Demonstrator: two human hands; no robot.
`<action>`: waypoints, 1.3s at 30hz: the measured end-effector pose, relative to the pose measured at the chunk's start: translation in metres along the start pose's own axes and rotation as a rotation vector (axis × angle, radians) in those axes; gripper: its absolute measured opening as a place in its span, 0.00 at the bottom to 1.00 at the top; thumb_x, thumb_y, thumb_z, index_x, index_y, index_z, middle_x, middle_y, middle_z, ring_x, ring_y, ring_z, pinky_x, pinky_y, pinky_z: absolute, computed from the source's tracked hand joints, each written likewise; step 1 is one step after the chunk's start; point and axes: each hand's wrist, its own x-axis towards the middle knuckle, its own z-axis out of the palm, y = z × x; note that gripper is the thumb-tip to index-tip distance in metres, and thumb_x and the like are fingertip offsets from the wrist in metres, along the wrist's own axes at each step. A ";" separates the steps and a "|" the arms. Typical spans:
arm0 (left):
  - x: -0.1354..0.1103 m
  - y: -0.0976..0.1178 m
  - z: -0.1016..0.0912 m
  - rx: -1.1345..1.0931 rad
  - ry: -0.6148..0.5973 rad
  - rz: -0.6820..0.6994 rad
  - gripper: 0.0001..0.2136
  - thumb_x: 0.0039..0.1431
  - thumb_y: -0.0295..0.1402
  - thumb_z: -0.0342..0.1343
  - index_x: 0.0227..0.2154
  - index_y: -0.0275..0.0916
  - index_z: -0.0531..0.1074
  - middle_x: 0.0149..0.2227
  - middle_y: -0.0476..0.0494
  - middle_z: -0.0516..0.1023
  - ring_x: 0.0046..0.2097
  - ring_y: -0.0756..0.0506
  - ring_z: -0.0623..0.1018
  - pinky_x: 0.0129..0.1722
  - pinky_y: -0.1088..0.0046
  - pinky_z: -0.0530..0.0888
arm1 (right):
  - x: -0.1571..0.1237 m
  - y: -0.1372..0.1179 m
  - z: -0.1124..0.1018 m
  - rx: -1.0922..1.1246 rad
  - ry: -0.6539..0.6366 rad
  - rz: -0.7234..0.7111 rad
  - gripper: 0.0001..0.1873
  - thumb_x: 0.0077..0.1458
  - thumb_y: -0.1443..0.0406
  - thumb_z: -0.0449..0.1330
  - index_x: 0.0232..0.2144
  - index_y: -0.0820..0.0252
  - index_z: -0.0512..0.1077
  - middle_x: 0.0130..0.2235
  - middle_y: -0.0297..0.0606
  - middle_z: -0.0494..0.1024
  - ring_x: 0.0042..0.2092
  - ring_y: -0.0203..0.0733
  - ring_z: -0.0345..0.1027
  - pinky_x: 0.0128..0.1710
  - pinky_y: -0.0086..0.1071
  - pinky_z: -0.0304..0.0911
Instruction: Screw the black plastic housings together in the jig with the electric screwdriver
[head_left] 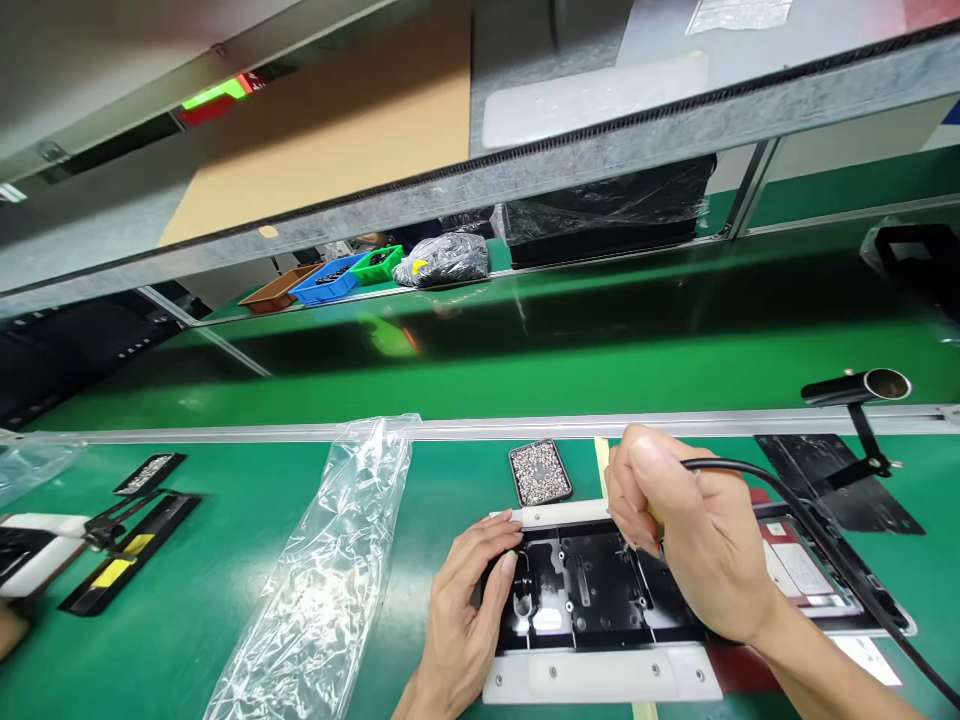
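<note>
A black plastic housing point(600, 585) lies in a white fixture point(600, 676) with screws along its near strip. My left hand point(469, 605) rests at the housing's left end, fingers stretched over the fixture's far corner and thumb apart on the housing. Above the housing's right part, my right hand point(690, 535) is closed round a corded tool, apparently a soldering iron. Its black cable point(795, 490) leaves the top of the fist; the fingers hide the body, and the tip cannot be made out. Just behind the fixture sits a small black tray point(540, 472) of tiny metal pieces.
A tilted metal tube holder point(855, 388) stands at right, above a dark plate point(840, 482). Beside the fixture lies a framed panel point(810, 565). Clear plastic bags point(322, 580) lie left, near a black strip point(127, 555). A shelf edge point(480, 180) crosses overhead.
</note>
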 end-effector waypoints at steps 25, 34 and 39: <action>0.001 0.003 -0.003 0.056 -0.031 0.062 0.14 0.73 0.24 0.54 0.54 0.44 0.79 0.56 0.45 0.83 0.62 0.46 0.80 0.68 0.67 0.74 | -0.007 -0.007 -0.010 -0.105 -0.090 0.059 0.27 0.78 0.52 0.47 0.26 0.57 0.58 0.24 0.29 0.59 0.27 0.33 0.52 0.28 0.35 0.47; 0.012 0.016 -0.012 0.127 -0.066 0.038 0.12 0.75 0.30 0.55 0.55 0.45 0.79 0.55 0.42 0.85 0.64 0.38 0.80 0.64 0.54 0.78 | -0.004 0.010 -0.005 -0.008 -0.001 0.043 0.30 0.78 0.52 0.49 0.23 0.57 0.57 0.25 0.31 0.59 0.26 0.32 0.52 0.24 0.32 0.49; 0.035 0.055 -0.022 -0.030 -0.096 -0.027 0.14 0.78 0.36 0.51 0.56 0.44 0.79 0.57 0.39 0.83 0.63 0.38 0.79 0.64 0.56 0.76 | 0.001 0.012 -0.002 0.023 0.011 0.083 0.32 0.75 0.46 0.52 0.23 0.58 0.59 0.25 0.31 0.60 0.24 0.31 0.50 0.21 0.30 0.48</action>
